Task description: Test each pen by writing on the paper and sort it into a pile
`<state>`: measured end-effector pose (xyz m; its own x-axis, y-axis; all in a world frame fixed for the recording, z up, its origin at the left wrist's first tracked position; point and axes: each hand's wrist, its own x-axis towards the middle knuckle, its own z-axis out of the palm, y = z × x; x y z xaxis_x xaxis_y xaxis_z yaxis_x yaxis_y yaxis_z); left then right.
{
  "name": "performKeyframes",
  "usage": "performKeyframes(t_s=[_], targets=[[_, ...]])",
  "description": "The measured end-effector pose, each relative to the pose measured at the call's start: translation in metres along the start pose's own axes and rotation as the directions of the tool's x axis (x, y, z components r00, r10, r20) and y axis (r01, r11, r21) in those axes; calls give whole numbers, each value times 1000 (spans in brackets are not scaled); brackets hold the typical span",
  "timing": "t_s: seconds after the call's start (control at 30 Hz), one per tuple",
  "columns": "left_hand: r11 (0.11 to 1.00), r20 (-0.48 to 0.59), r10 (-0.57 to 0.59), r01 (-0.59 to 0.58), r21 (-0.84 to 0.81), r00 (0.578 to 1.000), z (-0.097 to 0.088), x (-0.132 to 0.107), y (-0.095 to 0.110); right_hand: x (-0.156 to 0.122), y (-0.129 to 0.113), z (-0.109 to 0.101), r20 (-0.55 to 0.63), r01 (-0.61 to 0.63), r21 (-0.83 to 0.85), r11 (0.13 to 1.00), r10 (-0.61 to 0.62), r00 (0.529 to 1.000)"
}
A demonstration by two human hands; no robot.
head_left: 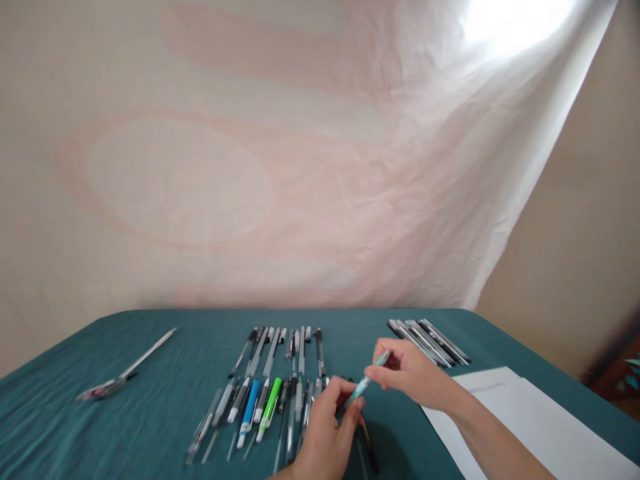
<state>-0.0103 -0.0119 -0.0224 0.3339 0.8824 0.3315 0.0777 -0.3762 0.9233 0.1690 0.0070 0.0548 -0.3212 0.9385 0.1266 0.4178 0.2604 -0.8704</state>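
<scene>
Both my hands hold one light teal pen (pixel 369 378) above a teal-covered table (pixel 150 413). My left hand (pixel 327 427) pinches its lower end, fingers closed. My right hand (pixel 413 373) grips the upper end with closed fingers. Right beside my left hand lie two rows of several pens (pixel 273 380), among them a blue one (pixel 249 412) and a green one (pixel 269 408). A dark pen (pixel 367 443) lies under my hands.
A bundle of several dark pens (pixel 429 341) lies at the far right of the table. White paper sheets (pixel 525 413) cover the near right corner. A single pen (pixel 127 368) lies apart at the left. A pale cloth (pixel 280 167) hangs behind.
</scene>
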Motion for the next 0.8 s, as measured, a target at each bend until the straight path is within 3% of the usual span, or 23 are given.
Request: performKeyframes(t_s=[0.13, 0.27, 0.4, 0.67, 0.8], targets=[[999, -18, -7, 6, -34, 1000, 0, 3, -1, 1, 5, 3, 1, -7, 13, 1000, 7, 1000], [995, -28, -35, 32, -97, 999, 0, 6, 0, 1, 4, 0, 116, -26, 212, 977, 1, 993], [991, -22, -35, 31, -130, 999, 2, 6, 0, 1, 0, -1, 140, -6, 347, 938, -45, 989], [987, -23, -44, 40, -157, 999, 1, 4, 1, 9, 10, 10, -18, -32, 237, 971, 37, 999], [984, -34, -56, 49, -172, 998, 1, 6, 1, 6, 7, 8, 62, -39, 279, 959, 22, 998]])
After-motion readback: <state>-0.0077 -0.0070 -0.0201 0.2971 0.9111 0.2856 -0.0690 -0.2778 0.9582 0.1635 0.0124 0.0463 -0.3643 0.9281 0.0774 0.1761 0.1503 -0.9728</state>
